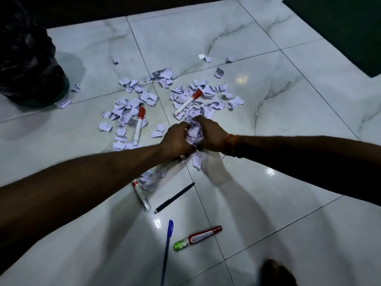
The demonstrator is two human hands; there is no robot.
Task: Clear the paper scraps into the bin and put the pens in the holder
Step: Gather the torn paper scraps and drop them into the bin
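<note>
Torn white paper scraps point(132, 104) lie scattered over the tiled floor. My left hand point(177, 139) and my right hand point(210, 135) are cupped together, gripping a bunch of scraps point(193, 134) between them. Red-capped white markers lie among the scraps point(138, 126) point(186, 102), and another marker point(141, 195) lies nearer me. A black pen point(175, 198), a blue pen point(167, 250) and a red and green marker point(198, 237) lie close to me. The bin, lined with a black bag point(28, 65), stands at the far left. No pen holder is in view.
A dark mat point(342, 27) covers the far right corner of the floor. A foot point(276, 273) shows at the bottom right. A few stray scraps point(208, 58) lie farther out on the marble tiles point(288, 112).
</note>
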